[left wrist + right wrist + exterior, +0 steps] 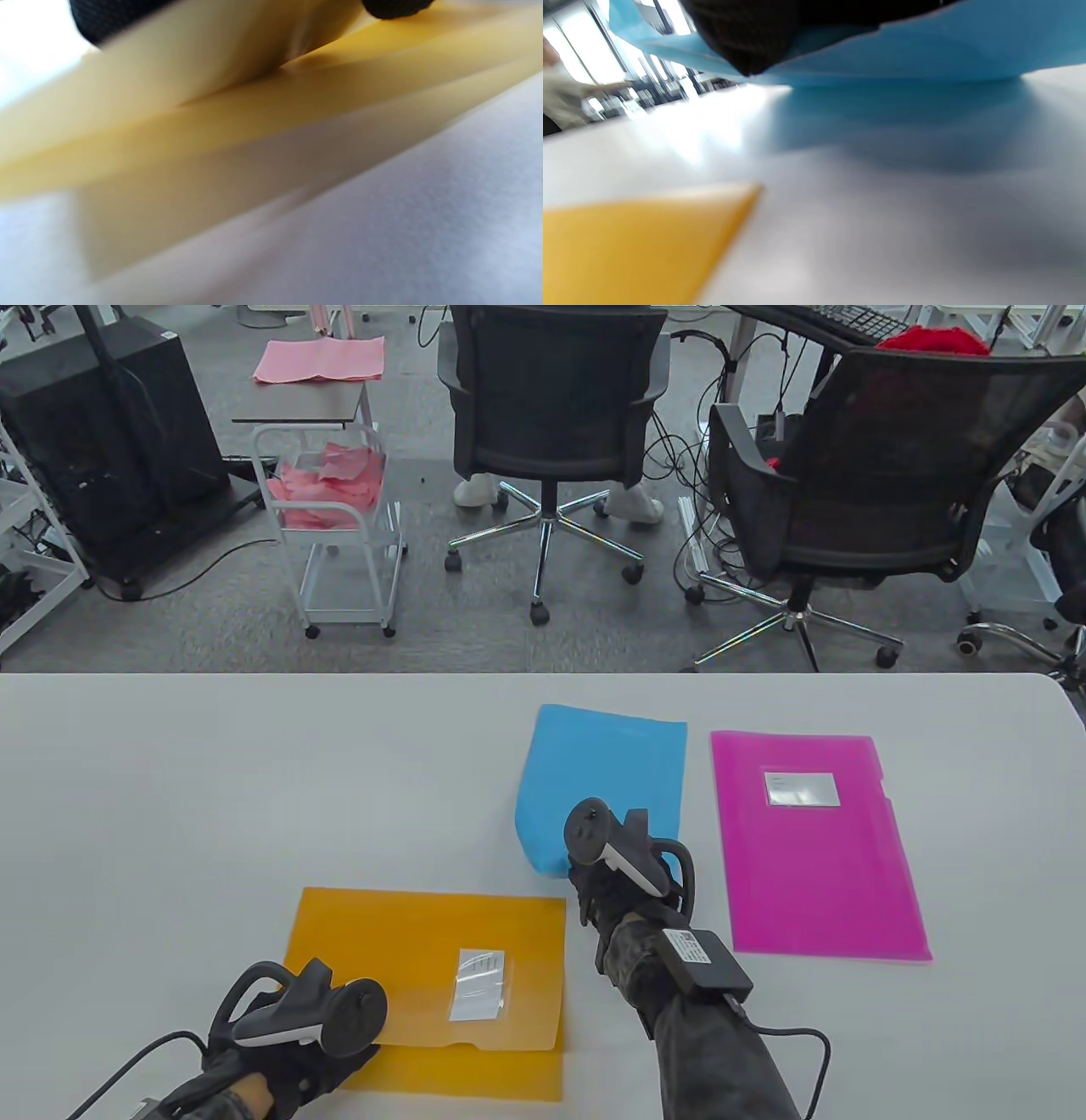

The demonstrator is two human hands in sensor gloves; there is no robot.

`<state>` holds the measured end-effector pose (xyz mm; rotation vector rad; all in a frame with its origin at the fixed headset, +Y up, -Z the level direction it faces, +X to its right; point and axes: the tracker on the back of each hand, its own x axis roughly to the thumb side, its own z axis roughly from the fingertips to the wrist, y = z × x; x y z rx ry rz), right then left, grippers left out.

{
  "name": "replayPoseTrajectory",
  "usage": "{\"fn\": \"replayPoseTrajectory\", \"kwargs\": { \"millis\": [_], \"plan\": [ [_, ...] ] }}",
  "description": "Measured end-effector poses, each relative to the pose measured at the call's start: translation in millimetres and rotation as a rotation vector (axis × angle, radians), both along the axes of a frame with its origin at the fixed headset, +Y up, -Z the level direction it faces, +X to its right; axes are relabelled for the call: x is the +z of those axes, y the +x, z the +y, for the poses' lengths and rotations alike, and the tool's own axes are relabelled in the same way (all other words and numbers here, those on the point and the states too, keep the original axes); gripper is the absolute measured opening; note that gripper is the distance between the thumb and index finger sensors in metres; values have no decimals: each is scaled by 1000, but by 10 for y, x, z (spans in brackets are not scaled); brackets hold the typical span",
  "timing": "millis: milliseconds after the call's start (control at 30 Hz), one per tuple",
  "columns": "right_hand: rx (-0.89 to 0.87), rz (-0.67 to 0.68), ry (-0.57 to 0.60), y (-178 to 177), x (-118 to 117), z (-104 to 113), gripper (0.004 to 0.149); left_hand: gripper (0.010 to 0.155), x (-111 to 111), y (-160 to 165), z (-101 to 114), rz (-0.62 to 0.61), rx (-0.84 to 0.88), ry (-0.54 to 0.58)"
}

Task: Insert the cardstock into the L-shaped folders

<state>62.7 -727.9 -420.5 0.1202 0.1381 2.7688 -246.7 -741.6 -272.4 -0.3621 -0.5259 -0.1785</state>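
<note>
- Left hand (293,1035), nearest the table's front edge: it sits at the near left corner of the orange L-shaped folder (424,950). The left wrist view shows the folder's top sheet (182,72) lifted off the lower one with gloved fingertips (97,21) above it, so the hand appears to be holding the mouth open. Keeping that gap wide, and the lower sheet pressed flat on the table (170,814), would give the card a clean way in.
- The orange folder's label (479,984) faces up, and the notched opening edge lies toward the front — the card should probably enter from that side or the open right side, not against the sealed edges.
- Right hand (624,874), just beyond the orange folder's far right corner: it grips the near edge of the blue cardstock (607,780). The right wrist view shows the gloved fingers (746,38) closed over the sheet, with that edge raised and a shadow on the table beneath.
- The sheet bows where it is lifted; a grip nearer the middle of the edge should keep it from sagging or creasing in transit.
- Lead with one corner into the opened mouth, then slide the sheet level — pushing it square-on risks catching the top sheet.
- Right of the blue cardstock, the magenta L-shaped folder (814,848) lies flat and untouched, well clear of both hands.
</note>
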Motion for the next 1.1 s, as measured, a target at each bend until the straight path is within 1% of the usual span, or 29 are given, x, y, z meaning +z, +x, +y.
{"fn": "replayPoseTrajectory", "kwargs": {
  "millis": [33,67,133,167,200,233,267,300,367,400,467,533,667,800,933,1033,1100],
  "plan": [
    [-113,19,45,64,73,130,47,52,-1,-13,7,5,12,38],
    [-272,45,96,156,176,287,47,52,-2,-26,13,16,21,91],
    [-510,32,171,353,365,501,46,52,1,-43,18,32,36,166],
    [-661,19,197,492,467,592,46,51,5,-53,20,46,48,210],
    [-749,12,197,590,530,635,47,51,8,-59,22,58,57,240],
    [-885,9,195,735,603,661,47,51,12,-71,23,74,71,280],
    [-969,-1,195,829,644,665,47,51,12,-76,24,85,76,302],
    [-1085,-35,179,977,692,638,47,50,20,-89,28,106,82,344],
    [-1228,-78,133,1180,734,546,48,50,28,-106,30,121,84,397],
    [-1295,-71,116,1283,752,483,48,50,32,-115,32,128,75,423],
    [-1361,-86,92,1440,767,369,48,50,41,-128,39,133,60,468],
    [-1447,-136,52,1548,779,292,48,50,47,-137,47,142,53,502],
    [-1552,-197,-15,1651,792,215,49,50,58,-148,62,175,40,537],
    [-1634,-189,-79,1708,792,182,48,50,47,-175,46,199,33,525],
    [-1733,-156,-119,1724,784,220,48,50,42,-185,37,204,29,526],
    [-1682,-92,-263,1700,762,197,48,50,37,-200,46,226,46,521],
    [-1682,-45,-359,1651,744,146,48,50,37,-216,43,242,55,517]
  ]
}}
